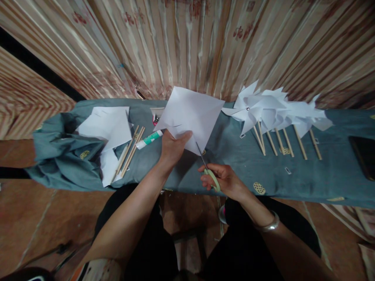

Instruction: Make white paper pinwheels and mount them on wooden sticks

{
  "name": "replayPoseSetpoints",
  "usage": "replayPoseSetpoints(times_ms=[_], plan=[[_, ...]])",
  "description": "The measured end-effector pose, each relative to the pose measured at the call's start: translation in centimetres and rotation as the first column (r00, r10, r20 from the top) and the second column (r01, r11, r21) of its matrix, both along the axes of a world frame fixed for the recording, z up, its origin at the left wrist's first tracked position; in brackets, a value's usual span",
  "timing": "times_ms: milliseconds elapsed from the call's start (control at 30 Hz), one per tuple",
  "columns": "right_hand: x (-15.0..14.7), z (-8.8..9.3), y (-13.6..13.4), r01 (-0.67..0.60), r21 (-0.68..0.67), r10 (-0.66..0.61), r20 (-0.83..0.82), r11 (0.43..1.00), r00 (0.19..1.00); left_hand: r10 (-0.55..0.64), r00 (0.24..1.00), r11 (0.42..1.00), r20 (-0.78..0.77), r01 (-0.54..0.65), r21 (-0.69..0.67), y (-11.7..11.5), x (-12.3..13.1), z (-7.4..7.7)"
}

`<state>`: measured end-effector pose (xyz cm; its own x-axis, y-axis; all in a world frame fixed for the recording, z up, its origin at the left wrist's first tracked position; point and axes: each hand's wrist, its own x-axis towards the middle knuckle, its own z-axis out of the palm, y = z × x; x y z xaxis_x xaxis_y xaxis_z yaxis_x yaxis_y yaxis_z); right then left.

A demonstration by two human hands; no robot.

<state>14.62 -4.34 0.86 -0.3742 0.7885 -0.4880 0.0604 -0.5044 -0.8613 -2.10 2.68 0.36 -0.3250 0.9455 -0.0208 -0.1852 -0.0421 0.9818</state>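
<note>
My right hand (218, 177) grips the scissors (216, 182) by the pale green handle loops; the blades point forward to the near corner of the white paper sheet (193, 109). My left hand (172, 146) pinches that sheet at its near-left edge, thumb on top; the fingers beneath are hidden.

The sheet is directly ahead of both hands, above the cloth-covered table (234, 156). Handling: expect it to be light, thin and flexible, and easily creased or torn. A flat pinch near the blades, but clear of them, should steady it best.

Just left of my left hand lies a glue stick (150, 139), then wooden sticks (133, 151), then loose paper (117, 123). Beyond my right hand, to its right, rest paper pinwheels (272, 107) on sticks.
</note>
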Motion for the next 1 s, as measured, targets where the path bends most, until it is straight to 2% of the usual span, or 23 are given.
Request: replayPoseSetpoints(times_ms=[167,433,800,1000], plan=[[-0.15,0.01,-0.04,0.023,0.002,-0.023,-0.019,1.0,1.0,-0.021,1.0,0.999,0.021,0.022,-0.044,-0.42,0.24,0.13],[-0.02,-0.27,-0.05,0.0,0.045,0.001,-0.016,0.999,1.0,-0.067,0.998,0.998,-0.005,0.067,-0.004,-0.8,0.53,-0.11],[-0.49,-0.06,0.05,0.046,-0.038,-0.046,-0.014,0.998,0.999,-0.068,0.996,0.998,-0.055,0.069,0.009,-0.43,0.16,-0.65],[-0.35,-0.19,0.09,0.044,0.01,-0.044,0.012,0.999,0.999,-0.102,0.995,0.995,-0.017,0.102,0.002,-0.76,0.46,-0.63]])
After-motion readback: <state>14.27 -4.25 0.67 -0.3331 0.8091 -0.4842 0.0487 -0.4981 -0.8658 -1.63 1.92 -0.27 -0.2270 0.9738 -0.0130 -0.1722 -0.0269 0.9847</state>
